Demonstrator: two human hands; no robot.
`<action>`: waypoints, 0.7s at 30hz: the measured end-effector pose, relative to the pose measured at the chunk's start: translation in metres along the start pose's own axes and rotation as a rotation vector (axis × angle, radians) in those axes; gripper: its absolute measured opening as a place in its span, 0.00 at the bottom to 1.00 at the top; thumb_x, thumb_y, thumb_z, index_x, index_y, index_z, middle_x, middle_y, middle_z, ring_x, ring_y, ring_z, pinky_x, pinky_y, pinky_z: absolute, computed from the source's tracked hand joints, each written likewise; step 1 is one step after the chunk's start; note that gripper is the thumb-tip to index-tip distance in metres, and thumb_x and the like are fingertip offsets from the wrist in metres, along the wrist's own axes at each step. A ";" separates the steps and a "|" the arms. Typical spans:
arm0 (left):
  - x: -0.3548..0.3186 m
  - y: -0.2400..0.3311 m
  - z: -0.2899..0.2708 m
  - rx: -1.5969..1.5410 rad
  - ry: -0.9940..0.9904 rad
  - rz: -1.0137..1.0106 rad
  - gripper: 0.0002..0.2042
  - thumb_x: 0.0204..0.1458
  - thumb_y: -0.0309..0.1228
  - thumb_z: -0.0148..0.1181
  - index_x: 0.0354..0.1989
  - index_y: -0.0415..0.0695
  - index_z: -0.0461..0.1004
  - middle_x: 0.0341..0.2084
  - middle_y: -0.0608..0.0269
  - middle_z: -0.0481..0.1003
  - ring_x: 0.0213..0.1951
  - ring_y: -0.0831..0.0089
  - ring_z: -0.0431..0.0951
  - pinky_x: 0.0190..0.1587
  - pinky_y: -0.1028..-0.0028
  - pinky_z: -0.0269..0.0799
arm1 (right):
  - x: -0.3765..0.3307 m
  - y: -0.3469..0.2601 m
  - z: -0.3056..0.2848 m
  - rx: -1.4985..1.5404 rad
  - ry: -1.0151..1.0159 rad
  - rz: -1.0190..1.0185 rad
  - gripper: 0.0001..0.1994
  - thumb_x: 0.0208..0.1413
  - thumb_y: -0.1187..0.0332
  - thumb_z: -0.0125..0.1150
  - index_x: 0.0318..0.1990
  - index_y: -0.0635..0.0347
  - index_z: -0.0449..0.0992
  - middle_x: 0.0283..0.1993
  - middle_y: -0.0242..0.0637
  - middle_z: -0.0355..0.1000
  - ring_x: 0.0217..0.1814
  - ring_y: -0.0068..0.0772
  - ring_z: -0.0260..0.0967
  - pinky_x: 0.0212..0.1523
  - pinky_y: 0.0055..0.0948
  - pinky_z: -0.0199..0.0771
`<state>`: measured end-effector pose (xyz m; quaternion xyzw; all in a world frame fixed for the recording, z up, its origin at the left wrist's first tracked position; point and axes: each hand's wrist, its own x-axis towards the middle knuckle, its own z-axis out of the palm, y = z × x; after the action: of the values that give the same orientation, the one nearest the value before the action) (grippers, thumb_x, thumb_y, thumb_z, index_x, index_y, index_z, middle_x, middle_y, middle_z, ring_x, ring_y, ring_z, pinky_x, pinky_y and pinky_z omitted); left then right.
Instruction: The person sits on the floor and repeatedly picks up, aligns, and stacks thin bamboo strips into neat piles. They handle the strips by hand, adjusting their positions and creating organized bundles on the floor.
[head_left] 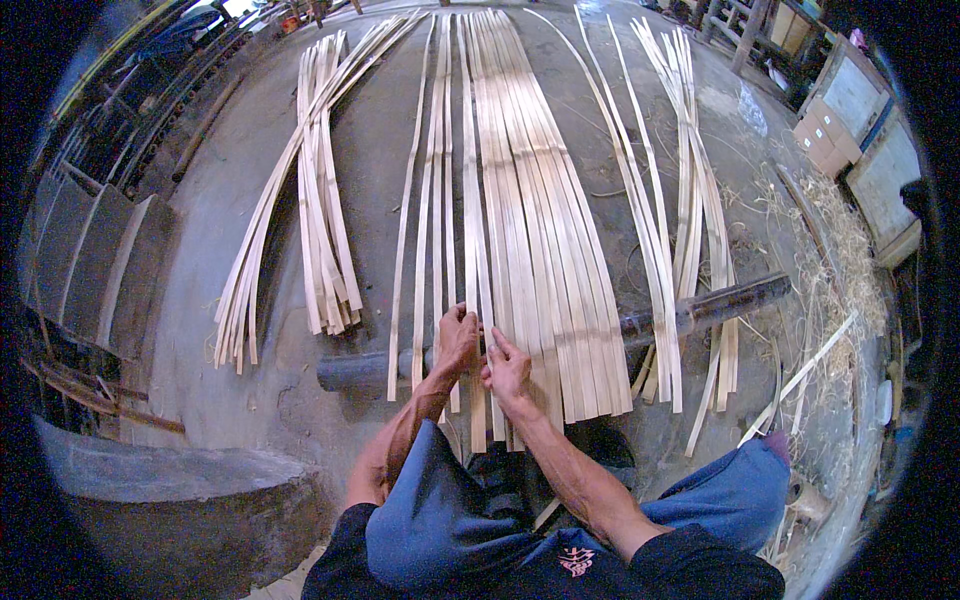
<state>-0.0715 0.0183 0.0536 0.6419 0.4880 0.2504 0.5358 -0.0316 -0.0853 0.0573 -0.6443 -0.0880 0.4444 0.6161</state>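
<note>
Head view. Your left hand and right hand meet at the near ends of the flat bamboo strips, fingers curled and pinching neighbouring strips where they cross the dark pole lying on the concrete floor. The step in hand appears to be aligning strips side by side; closing the gaps calls for small sideways nudges. Loose bundles lie left and right.

We see our hands at six o'clock on the central strips, which cross a pole on the floor; loose bundles lie at nine and three.
</note>
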 end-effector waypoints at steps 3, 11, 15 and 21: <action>-0.005 0.005 0.005 -0.178 0.082 -0.028 0.15 0.47 0.27 0.45 0.42 0.31 0.65 0.19 0.62 0.69 0.20 0.77 0.69 0.23 0.77 0.67 | 0.003 -0.004 -0.001 0.134 0.000 0.089 0.18 0.54 0.75 0.45 0.54 0.52 0.63 0.21 0.28 0.63 0.14 0.16 0.56 0.10 0.16 0.56; -0.020 0.002 0.009 -0.016 0.113 0.003 0.15 0.49 0.26 0.45 0.45 0.33 0.64 0.19 0.63 0.69 0.21 0.77 0.69 0.24 0.77 0.67 | 0.001 -0.003 -0.001 0.062 0.003 0.080 0.18 0.54 0.75 0.45 0.54 0.52 0.62 0.21 0.28 0.63 0.15 0.17 0.56 0.11 0.17 0.56; -0.019 -0.013 0.012 -0.052 0.166 0.073 0.15 0.50 0.28 0.45 0.44 0.33 0.64 0.20 0.61 0.70 0.22 0.76 0.70 0.26 0.76 0.67 | -0.003 -0.001 -0.002 0.160 -0.040 0.128 0.18 0.55 0.74 0.44 0.54 0.54 0.62 0.21 0.28 0.63 0.14 0.17 0.55 0.10 0.17 0.55; -0.006 -0.016 0.010 0.172 0.170 0.134 0.15 0.49 0.26 0.44 0.45 0.32 0.64 0.23 0.58 0.71 0.23 0.75 0.70 0.27 0.74 0.67 | 0.000 -0.014 -0.012 0.036 -0.044 0.042 0.19 0.55 0.74 0.43 0.55 0.56 0.60 0.20 0.30 0.63 0.14 0.17 0.58 0.10 0.17 0.59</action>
<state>-0.0714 0.0082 0.0368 0.6931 0.5072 0.2963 0.4178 -0.0174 -0.0912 0.0678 -0.6248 -0.0800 0.4730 0.6160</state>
